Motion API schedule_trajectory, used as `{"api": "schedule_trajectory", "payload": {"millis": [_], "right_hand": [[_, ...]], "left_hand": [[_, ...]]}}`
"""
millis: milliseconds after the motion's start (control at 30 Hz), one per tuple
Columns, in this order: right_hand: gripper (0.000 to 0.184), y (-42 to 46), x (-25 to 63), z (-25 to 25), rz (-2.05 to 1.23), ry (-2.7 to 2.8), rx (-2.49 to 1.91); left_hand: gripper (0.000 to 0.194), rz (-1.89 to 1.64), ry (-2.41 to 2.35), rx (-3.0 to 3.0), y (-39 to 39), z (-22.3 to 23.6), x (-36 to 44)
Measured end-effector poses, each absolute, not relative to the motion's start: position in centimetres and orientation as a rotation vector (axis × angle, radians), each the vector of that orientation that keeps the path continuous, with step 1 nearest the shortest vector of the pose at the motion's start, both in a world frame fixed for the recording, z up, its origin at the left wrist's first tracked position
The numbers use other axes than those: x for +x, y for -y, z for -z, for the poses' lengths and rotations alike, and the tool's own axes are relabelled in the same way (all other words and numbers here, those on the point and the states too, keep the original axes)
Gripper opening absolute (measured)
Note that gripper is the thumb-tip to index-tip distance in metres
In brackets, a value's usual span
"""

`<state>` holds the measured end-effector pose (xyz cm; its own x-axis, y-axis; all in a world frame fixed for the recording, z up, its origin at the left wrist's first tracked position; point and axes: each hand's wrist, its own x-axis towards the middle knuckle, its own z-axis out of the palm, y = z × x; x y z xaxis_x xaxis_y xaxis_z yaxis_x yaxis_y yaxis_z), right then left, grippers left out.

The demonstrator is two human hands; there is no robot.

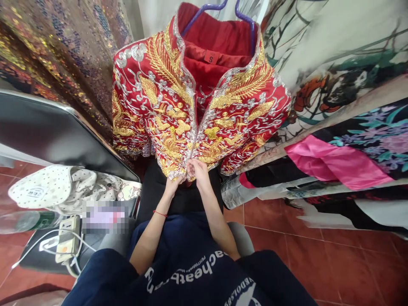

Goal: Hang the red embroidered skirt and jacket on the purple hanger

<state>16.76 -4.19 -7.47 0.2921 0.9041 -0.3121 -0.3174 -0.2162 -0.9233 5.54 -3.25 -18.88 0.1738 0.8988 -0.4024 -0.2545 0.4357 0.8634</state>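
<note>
A red jacket (165,97) with gold and silver embroidery hangs in front of me on a purple hanger (204,7). Its collar stands open at the top, showing the red lining and a label marked S (211,57). Lower down, the two front edges come together. My left hand (176,182), with a red string on the wrist, grips the bottom hem near the front opening. My right hand (196,168) pinches the front edge just above the hem, fingers closed. Whatever small part lies between the right fingertips is hidden.
To the left, a black chair (41,131) carries a polka-dot cloth bag (41,187), a power strip (67,240) with cables and a plastic bottle (28,221). A sequined fabric (79,51) hangs behind. On the right hang printed garments, one with a pink satin band (334,161).
</note>
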Motion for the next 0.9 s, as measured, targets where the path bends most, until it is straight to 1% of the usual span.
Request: {"api": "schedule_trajectory", "payload": {"millis": [100,167,233,300,400,500,600,700,800,900], "right_hand": [[0.030,3.5,16.9,4.5,-1.181,0.632,-1.241],[0.030,3.5,16.9,3.4,-1.140,0.655,-1.192],[0.031,3.7,17.0,3.2,-1.133,0.681,-1.180],[0.033,4.0,17.1,3.5,-1.156,0.713,-1.196],[0.034,4.5,17.1,4.0,-1.174,0.738,-1.205],[0.034,4.9,16.7,3.7,-1.171,0.725,-1.192],[0.034,5.0,16.3,3.1,-1.179,0.718,-1.174],[0.036,5.0,16.1,2.6,-1.177,0.717,-1.183],[0.039,4.9,16.1,1.7,-1.167,0.722,-1.181],[0.037,4.3,16.3,-0.4,-1.114,0.773,-1.111]], "left_hand": [[0.069,-0.871,-1.122,0.792,3.3,18.2,5.6],[0.060,-0.774,-1.165,0.855,3.2,17.5,4.9],[0.046,-0.654,-1.232,0.943,3.2,16.3,3.4],[0.035,-0.570,-1.304,1.038,3.2,14.4,1.9],[0.028,-0.550,-1.353,1.305,2.9,10.6,1.2],[0.015,-0.577,-1.323,1.859,2.0,6.7,3.1],[0.006,-0.597,-1.382,2.094,1.0,4.2,5.6],[0.013,-0.537,-1.416,2.146,0.5,3.5,6.9],[0.021,-0.490,-1.424,2.130,0.6,3.8,7.0],[0.027,-0.502,-1.430,2.116,0.8,4.5,7.0]]}}
